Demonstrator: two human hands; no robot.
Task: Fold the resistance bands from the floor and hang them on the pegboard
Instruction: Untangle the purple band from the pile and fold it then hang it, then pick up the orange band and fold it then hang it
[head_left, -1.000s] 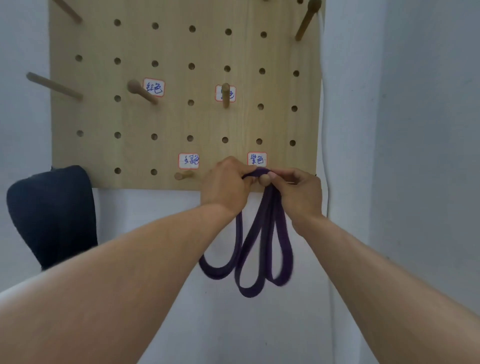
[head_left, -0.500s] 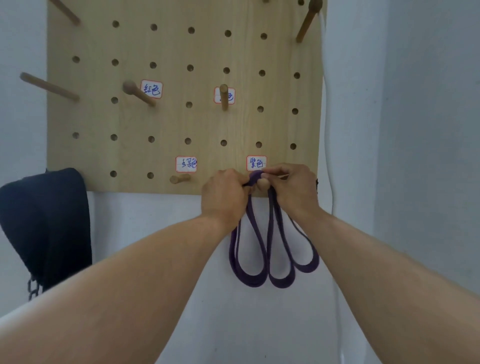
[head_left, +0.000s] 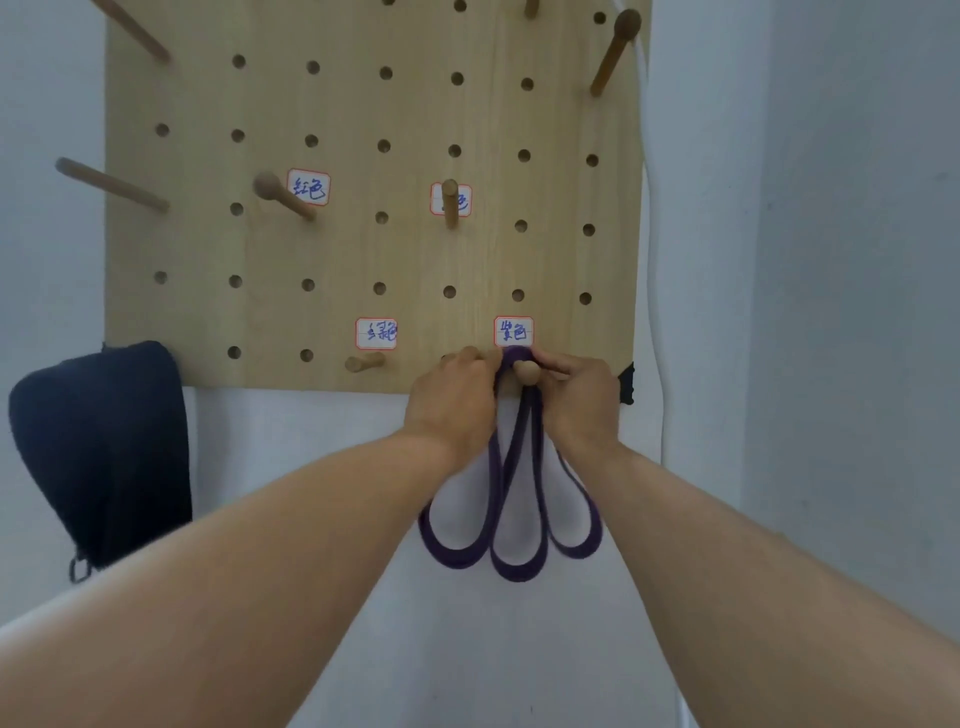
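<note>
A purple resistance band, folded into three hanging loops, drapes over a round-headed wooden peg at the lower right of the wooden pegboard. The peg sits under a white label with blue writing. My left hand pinches the band's top just left of the peg. On the peg's right side, my right hand pinches the top of the band too. The loops hang down against the white wall between my forearms.
Several bare wooden pegs stick out of the board, one just left of my hands under another label. A dark blue bag hangs at the left below the board. A white cord runs down the board's right edge.
The band's loops have swung and spread wider, one now hanging further left. Both hands stay at the peg, with the band's top pushed over it.
</note>
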